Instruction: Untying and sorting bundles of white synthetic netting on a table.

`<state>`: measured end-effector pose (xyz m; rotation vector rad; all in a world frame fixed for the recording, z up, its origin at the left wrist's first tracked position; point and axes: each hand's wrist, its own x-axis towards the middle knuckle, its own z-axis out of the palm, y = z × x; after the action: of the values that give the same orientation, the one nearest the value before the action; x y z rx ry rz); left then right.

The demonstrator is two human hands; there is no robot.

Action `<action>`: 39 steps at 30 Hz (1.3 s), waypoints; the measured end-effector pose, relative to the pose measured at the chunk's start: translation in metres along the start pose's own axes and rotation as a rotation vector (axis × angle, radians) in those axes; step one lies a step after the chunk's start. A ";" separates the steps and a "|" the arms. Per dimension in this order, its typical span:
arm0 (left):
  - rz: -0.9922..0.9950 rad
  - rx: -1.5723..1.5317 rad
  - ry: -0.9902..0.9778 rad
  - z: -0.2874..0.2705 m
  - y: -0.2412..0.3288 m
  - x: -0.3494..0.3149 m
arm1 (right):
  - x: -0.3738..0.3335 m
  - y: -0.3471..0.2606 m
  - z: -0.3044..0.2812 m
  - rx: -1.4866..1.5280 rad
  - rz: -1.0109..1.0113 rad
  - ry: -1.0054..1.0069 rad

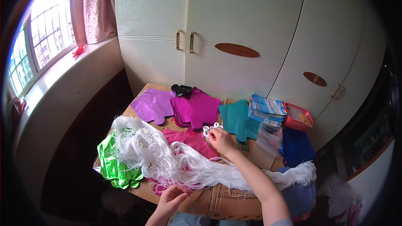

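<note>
A long hank of loose white string (201, 170) lies across the cardboard-covered table from left to right. At its near edge, my left hand (171, 199) has thumb and fingertips pinched together; whatever is between them is too fine to make out. Beyond the hank, my right hand (222, 140) reaches to a cluster of small white rolls (206, 130), its fingers bent closed on one of them. Flat pink star-shaped foil balloons (186, 137) lie partly under the string, and a bright green foil balloon (109, 159) sits under its left end.
Behind lie a lilac foil balloon (153, 105), a magenta stack (197, 108) with a black clip-like object (181, 89) on it, and a teal balloon (239, 119). Printed packets (268, 108), a red tray (298, 117) and clear bags (268, 139) stand right. Cabinets (243, 12) rise behind.
</note>
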<state>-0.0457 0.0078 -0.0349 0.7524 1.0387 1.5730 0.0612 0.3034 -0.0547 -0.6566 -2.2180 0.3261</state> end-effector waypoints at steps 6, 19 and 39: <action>-0.007 -0.007 -0.016 0.002 -0.001 -0.001 | -0.012 0.006 0.000 -0.108 -0.063 0.048; -0.038 0.058 0.000 -0.002 -0.002 -0.005 | 0.022 0.028 0.000 0.031 0.667 -0.175; 0.362 1.045 0.164 -0.017 0.016 0.000 | -0.061 -0.117 -0.021 -0.148 -0.294 -0.257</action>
<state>-0.0672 0.0024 -0.0279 1.5913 1.9648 1.3186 0.0700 0.1725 -0.0288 -0.3716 -2.5621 0.1004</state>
